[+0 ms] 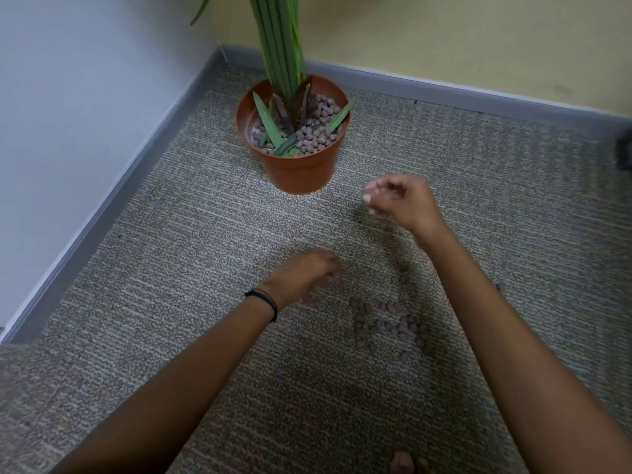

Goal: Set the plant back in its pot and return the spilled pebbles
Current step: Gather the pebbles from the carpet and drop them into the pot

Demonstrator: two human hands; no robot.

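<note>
Standing upright in the corner of the room, the plant [282, 46] rises from the orange pot [297, 165], its green stems planted among the brownish pebbles in the pot [316, 135] that fill it close to the rim. The pot rests on the grey carpet [154, 268], up and to the left of the right hand [402, 200] and well beyond the left hand [302, 271].

The right hand is raised off the carpet, near the pot but apart from it, with its fingers curled inward in a loose grip; whether it encloses pebbles cannot be told, since the hand is blurred. The left hand is low, its fingertips [331, 271] down at the carpet and curled over, and one or two pebbles seem to lie right at them; whether this grip is closed on any cannot be told either. A thin black band [265, 301] circles the left wrist.

Between the two forearms, just to the right of the left hand and below the right hand, spilled pebbles [390, 328] lie scattered on the carpet in a loose patch. A few more lie beside the right forearm, further up toward the right hand. A grey skirting board [113, 200] runs along the walls behind the pot.
</note>
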